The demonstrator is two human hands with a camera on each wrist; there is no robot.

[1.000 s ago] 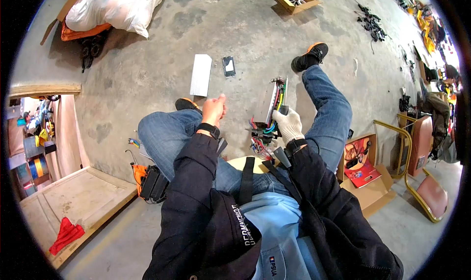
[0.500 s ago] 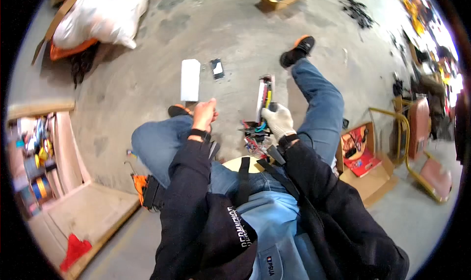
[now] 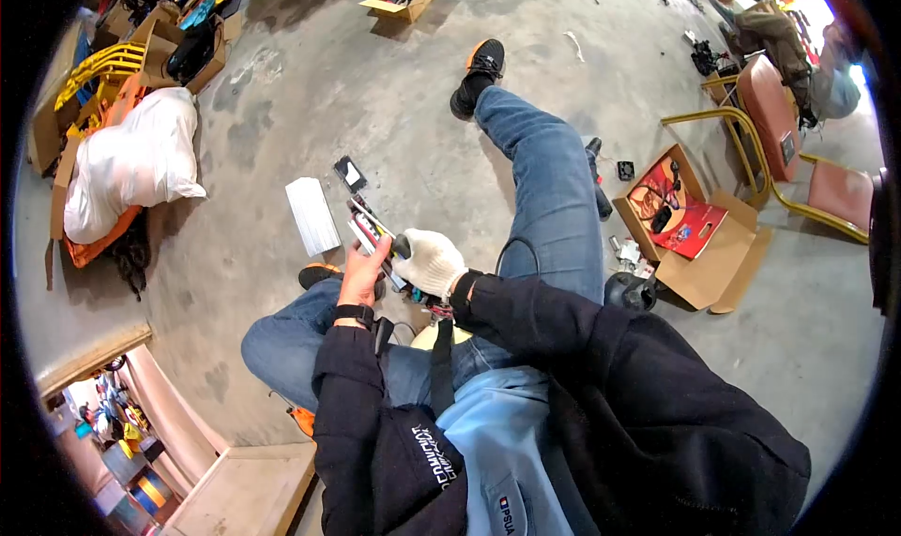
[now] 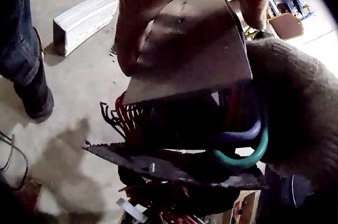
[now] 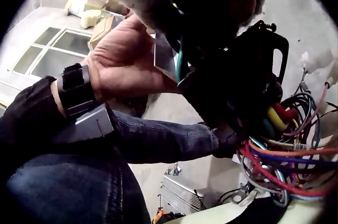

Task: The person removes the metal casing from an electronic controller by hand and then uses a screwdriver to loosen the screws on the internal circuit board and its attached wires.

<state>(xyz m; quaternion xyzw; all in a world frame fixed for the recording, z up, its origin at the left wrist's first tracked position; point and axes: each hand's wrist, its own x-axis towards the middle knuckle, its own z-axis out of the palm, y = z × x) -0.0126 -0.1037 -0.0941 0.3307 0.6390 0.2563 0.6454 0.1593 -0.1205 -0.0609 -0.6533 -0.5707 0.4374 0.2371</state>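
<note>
I sit on the concrete floor with my legs spread. Both hands hold a metal motor controller (image 3: pixel 368 228) with a bundle of coloured wires (image 5: pixel 285 145) above my lap. My bare left hand (image 3: pixel 364 271) grips its flat metal plate (image 4: pixel 190 50) from the left, thumb and fingers curled round the edge. My white-gloved right hand (image 3: pixel 430 262) grips the wired end of the controller; thick green and purple wires (image 4: pixel 243 155) loop out beside the glove (image 4: pixel 296 113).
A white ribbed metal case (image 3: pixel 313 215) and a small black part (image 3: pixel 350 173) lie on the floor ahead. An open cardboard box (image 3: pixel 694 245) sits right of my right leg, a chair (image 3: pixel 798 151) beyond it. A white sack (image 3: pixel 131 165) lies far left.
My left hand, free in the air before, has come over and taken hold of the controller. The controller has tilted left, and my head has turned to the right.
</note>
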